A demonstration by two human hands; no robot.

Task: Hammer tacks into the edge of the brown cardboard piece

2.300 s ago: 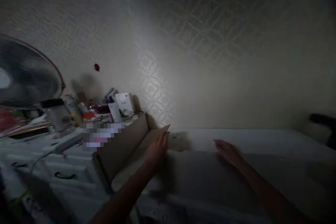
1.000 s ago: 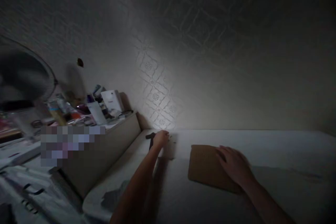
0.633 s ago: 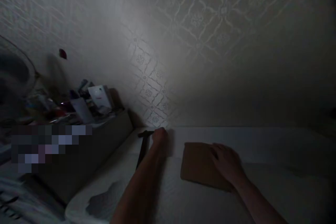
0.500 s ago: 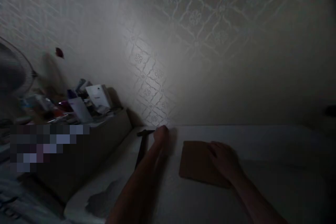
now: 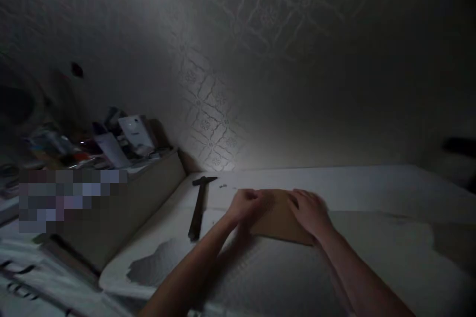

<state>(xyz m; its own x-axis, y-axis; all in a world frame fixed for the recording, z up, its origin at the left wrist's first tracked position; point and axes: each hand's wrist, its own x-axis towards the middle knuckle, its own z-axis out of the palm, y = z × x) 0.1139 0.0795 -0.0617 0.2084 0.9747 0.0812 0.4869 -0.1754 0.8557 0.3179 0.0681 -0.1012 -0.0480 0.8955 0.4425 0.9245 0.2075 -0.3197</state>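
In dim light a flat brown board (image 5: pixel 279 218) lies on a white surface (image 5: pixel 372 198). My left hand (image 5: pixel 245 205) rests on the board's left edge, its fingers curled over it. My right hand (image 5: pixel 309 210) lies on the board's right part with fingers bent down against it. A hammer (image 5: pixel 198 205) with a dark handle lies on the surface just left of my left hand, head toward the wall. A few tiny dark specks, perhaps nails (image 5: pixel 223 186), sit beside the hammer head.
A patterned wall (image 5: pixel 223 109) rises behind the surface. To the left stands a lower cabinet (image 5: pixel 122 198) crowded with boxes and bottles (image 5: pixel 126 133). A grey patch (image 5: pixel 156 265) marks the white surface near its front left corner.
My left hand has let go of the area by the hammer head and come right onto the board's left edge. The hammer now lies in full view. My right hand stays on the board.
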